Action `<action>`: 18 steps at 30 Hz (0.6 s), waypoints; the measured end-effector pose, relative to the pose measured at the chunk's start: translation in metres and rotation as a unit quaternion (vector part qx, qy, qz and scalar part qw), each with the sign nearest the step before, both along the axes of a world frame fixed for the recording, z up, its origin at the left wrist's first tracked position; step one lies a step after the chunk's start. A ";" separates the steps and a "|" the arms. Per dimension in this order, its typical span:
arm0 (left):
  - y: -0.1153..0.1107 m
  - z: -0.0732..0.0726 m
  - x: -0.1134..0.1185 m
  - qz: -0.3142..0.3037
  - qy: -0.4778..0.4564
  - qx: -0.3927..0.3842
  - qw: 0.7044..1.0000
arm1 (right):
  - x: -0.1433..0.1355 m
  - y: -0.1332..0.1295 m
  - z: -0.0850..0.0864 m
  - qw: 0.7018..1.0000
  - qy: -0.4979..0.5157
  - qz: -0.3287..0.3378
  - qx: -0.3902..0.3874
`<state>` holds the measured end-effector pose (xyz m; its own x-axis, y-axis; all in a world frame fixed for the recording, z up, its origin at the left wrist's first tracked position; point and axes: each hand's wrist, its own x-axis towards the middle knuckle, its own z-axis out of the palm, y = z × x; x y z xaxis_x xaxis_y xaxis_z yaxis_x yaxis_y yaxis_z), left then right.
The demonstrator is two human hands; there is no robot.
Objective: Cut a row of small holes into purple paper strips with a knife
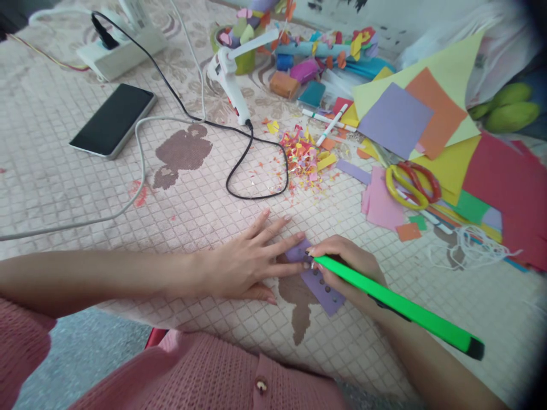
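A purple paper strip (325, 299) lies on the patterned tablecloth close to my body, with a line of small dark round spots along it. My left hand (245, 265) rests flat with fingers spread, its fingertips pressing on the upper part of the strip. In my right hand (348, 262) is a long green box cutter (397, 300) with a black end, gripped like a pen. Its tip meets the paper beside my left fingertips, and the fingers partly hide that contact.
Colourful paper scraps (305, 154) are heaped ahead, near a white glue gun (228, 85) with a looping black cord. Scissors (410, 185) and coloured paper sheets (395, 119) lie to the right, beside white string (474, 245). A phone (114, 119) and a power strip (122, 54) are at left.
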<state>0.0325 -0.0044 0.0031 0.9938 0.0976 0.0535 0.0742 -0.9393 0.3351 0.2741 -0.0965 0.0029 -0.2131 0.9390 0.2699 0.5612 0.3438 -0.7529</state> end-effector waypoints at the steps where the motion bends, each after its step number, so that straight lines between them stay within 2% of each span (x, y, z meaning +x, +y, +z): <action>1: 0.000 0.000 0.000 0.000 -0.001 -0.002 1.000 | 0.000 0.000 0.000 1.000 0.005 -0.001 -0.005; 7: 0.006 -0.002 -0.001 -0.019 0.009 -0.002 1.000 | 0.002 -0.003 -0.009 0.998 0.048 -0.018 -0.045; 11: 0.008 0.000 0.001 -0.038 0.011 0.002 0.999 | 0.004 -0.001 -0.006 0.996 0.052 -0.011 -0.073; 18: 0.006 0.000 0.002 -0.024 -0.008 -0.007 1.000 | 0.005 0.001 -0.005 0.998 0.033 0.001 -0.045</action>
